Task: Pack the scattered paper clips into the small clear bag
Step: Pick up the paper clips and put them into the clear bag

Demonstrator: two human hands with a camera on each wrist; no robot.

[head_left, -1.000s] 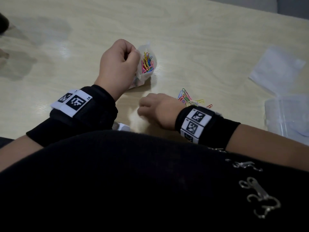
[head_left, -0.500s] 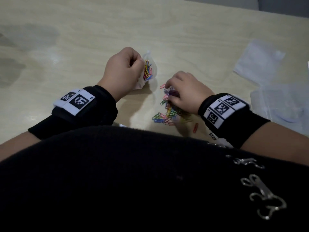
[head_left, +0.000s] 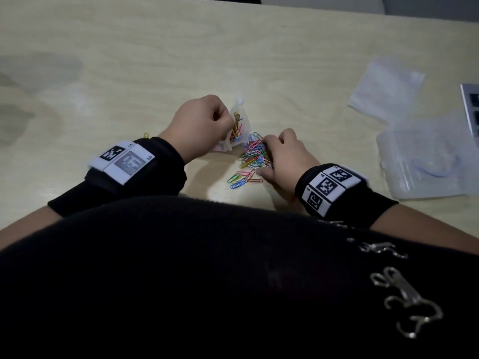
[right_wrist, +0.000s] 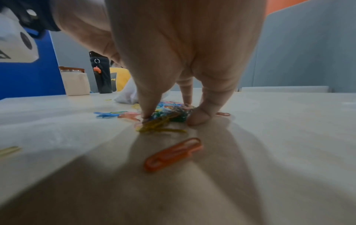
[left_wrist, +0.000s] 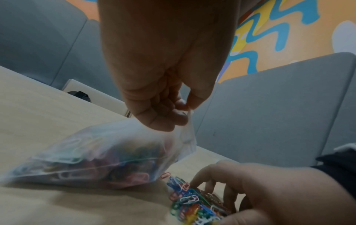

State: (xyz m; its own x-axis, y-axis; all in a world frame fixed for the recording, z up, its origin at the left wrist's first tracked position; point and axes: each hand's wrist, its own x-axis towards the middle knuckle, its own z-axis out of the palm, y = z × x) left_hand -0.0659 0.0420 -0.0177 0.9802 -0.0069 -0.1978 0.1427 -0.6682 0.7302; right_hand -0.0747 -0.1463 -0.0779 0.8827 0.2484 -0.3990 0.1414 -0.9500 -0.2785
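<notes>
My left hand [head_left: 204, 125] pinches the rim of the small clear bag [head_left: 239, 125], which rests on the table with several coloured clips inside; the bag [left_wrist: 92, 158] fills the left wrist view below that hand [left_wrist: 169, 112]. Just right of the bag lies a heap of coloured paper clips [head_left: 255, 154]. My right hand [head_left: 281, 156] curls its thumb and fingers round this heap [right_wrist: 167, 115] on the tabletop. A few clips [head_left: 242, 178] lie loose nearer to me, and an orange clip [right_wrist: 173, 153] lies behind the right hand.
A flat clear bag [head_left: 386, 89] and a clear plastic box [head_left: 425, 161] sit at the right of the wooden table [head_left: 129, 60]. A yellow clip [head_left: 146, 135] lies left of my left wrist. My dark clothing covers the near table edge.
My right hand swept from near my body up to the clip heap and gathered it toward the bag. The left hand kept holding the bag.
</notes>
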